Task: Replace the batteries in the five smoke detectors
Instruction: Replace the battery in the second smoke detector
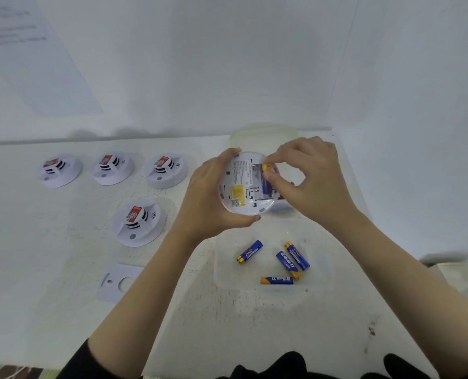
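- A clear tray (223, 277) sits closest, at 6 o'clock from the hands, with four blue batteries (249, 252) lying in it.
- The left hand (208, 198) holds an upside-down smoke detector (241, 184) above the tabletop (63, 296), fingers (231, 154) curled round its edge.
- The right hand (312, 184) pinches a battery (266, 186) in its slot with two fingers.
- Four more smoke detectors (139, 222) sit at 9 o'clock.

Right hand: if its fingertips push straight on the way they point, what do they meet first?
The battery they pinch, then the open back of the smoke detector in the left hand; depth unclear.
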Demonstrator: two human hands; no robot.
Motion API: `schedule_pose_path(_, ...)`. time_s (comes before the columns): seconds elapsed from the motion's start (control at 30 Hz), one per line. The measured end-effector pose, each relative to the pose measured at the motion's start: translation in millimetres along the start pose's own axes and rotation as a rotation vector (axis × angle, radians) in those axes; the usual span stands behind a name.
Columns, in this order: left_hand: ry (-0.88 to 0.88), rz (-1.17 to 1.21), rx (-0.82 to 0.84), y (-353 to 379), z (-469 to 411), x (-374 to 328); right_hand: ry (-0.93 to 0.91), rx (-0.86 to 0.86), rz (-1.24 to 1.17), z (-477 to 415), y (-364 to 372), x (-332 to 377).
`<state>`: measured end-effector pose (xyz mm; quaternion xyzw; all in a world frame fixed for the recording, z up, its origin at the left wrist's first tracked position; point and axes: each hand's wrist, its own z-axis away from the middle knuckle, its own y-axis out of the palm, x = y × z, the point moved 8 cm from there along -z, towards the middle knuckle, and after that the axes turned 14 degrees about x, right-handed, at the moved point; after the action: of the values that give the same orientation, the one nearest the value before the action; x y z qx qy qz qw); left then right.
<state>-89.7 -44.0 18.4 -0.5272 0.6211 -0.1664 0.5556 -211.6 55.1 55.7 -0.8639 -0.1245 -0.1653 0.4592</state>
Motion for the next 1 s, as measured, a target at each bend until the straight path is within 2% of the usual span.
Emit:
schedule_pose_path(0.3, 0.005, -0.008, -0.074, -7, 2, -8, 0.002, -0.052, -0.14, 11, 2, -1)
schedule_pose_path(0.6, -0.001, -0.008, -0.091, -8, 4, -13, 0.035, 0.078, -0.394, 15, 15, -3)
schedule_pose_path(0.77, 0.008, -0.003, -0.108, -9, 5, -17, 0.034, 0.06, -0.412, 14, 14, -2)
schedule_pose_path(1.0, -0.001, 0.056, -0.124, -10, 5, -18, -0.061, -0.007, -0.287, 11, 3, 9)
